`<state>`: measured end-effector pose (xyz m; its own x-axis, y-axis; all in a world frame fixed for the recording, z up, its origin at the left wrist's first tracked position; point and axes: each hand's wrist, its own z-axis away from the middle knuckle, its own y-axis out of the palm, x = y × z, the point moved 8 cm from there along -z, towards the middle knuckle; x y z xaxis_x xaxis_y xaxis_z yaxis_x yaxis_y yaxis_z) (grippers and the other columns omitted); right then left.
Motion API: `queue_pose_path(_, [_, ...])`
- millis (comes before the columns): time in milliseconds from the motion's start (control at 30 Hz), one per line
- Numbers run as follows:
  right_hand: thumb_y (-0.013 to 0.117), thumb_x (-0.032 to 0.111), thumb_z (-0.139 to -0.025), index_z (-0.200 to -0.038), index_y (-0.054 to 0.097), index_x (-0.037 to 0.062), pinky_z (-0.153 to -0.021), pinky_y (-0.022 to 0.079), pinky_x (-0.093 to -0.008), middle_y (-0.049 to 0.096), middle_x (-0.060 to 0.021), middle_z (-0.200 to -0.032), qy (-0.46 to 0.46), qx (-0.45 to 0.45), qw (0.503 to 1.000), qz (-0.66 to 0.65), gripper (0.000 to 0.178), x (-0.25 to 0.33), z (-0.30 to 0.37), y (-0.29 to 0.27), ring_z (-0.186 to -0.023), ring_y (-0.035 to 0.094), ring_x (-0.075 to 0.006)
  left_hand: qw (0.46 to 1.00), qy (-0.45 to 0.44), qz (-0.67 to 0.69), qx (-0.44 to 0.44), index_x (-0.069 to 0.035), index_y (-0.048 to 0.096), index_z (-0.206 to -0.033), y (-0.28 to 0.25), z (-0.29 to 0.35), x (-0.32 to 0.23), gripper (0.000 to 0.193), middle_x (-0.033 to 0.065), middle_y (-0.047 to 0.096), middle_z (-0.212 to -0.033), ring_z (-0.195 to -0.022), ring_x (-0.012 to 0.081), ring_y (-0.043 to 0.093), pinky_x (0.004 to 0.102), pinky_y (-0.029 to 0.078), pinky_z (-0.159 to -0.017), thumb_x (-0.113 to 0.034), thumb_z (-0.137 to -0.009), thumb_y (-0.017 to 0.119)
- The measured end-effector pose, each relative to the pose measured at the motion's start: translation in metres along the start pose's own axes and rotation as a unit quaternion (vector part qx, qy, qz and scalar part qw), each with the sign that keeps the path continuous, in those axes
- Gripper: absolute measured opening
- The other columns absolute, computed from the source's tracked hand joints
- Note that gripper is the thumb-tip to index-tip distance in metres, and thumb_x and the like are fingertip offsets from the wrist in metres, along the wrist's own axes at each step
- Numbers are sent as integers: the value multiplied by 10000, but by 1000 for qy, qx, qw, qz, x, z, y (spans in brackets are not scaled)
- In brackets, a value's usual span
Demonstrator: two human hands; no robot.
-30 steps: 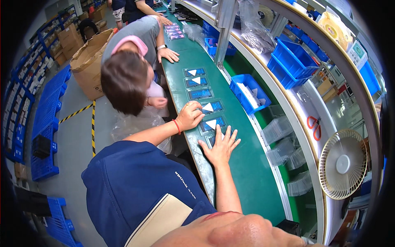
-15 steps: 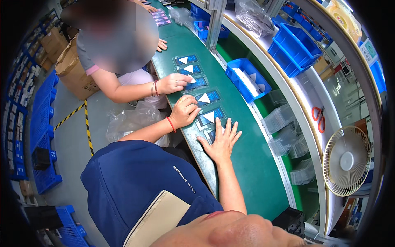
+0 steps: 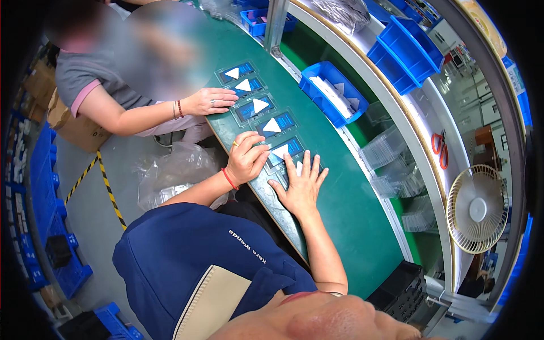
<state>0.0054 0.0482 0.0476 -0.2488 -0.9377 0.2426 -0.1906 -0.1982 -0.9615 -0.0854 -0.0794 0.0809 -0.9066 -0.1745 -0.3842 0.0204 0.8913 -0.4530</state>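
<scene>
Along the near edge of a green table runs a row of several clear plastic trays (image 3: 262, 117), each with a blue rectangular piece and a white triangular piece (image 3: 272, 125) on top. My right hand (image 3: 303, 187) lies flat with fingers spread over the nearest tray, covering most of it. Its index fingertip reaches the white triangle (image 3: 280, 151) on the tray above. My left hand (image 3: 246, 158) rests at the left side of these trays, fingers loosely bent and apart, with no object visible in them. Its fingertips are close to the tray edge; whether they touch is unclear.
A co-worker's hand (image 3: 212, 101) rests flat on the table edge beside the third tray. Beyond the table stand a blue bin (image 3: 334, 93) of white pieces and stacked clear trays (image 3: 385, 147). Red-handled scissors (image 3: 440, 151), a fan (image 3: 477, 209) and a black crate (image 3: 399, 292) are at right.
The co-worker's hand has left the white triangle on the third tray and drawn back to the table edge. My left hand's fingers have loosened; my right hand stays over the nearest tray. The view has shifted.
</scene>
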Motion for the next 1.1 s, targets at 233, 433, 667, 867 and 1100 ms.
queue_pose_path(233, [625,532,-780,-1390,420,254,-1040,70,-688,250,-257,-1464,0,-14,1000,-5,701,13,-33,12,-1368,151,-467,999,-35,-1,-31,-43,659,-900,-4,1,8,197,125,592,-1023,-1016,339,527,407,444,-870,-66,-709,697])
queue_pose_path(433, [611,483,-760,-1378,434,235,-1045,63,-680,249,-247,-1468,-42,-41,998,-28,689,29,-73,25,-1359,179,-470,999,-39,-24,-12,-39,647,-918,-4,7,12,186,136,585,-1056,-1045,354,518,433,402,-907,-65,-733,654])
queue_pose_path(667, [624,547,-753,-1403,405,223,-1066,46,-658,246,-258,-1467,-62,-96,988,-99,759,32,-121,33,-1373,135,-470,1000,-17,9,11,-5,631,-968,4,7,8,159,161,584,-1075,-1068,351,511,442,384,-935,-59,-820,610])
queue_pose_path(867, [738,406,-698,-1304,486,120,-1059,121,-656,328,-234,-1414,-74,-273,953,-108,716,0,-75,-23,-1348,222,-452,999,5,-34,24,7,636,-978,7,8,8,162,164,569,-1100,-1067,364,496,469,390,-924,-65,-834,617])
queue_pose_path(1100, [785,285,-598,-977,658,91,-877,334,-540,570,-140,-1121,286,-252,899,217,444,-151,177,-161,-1092,505,-297,990,13,77,119,11,634,-964,33,-12,-14,167,171,586,-1052,-1000,338,531,433,410,-874,-21,-800,634])
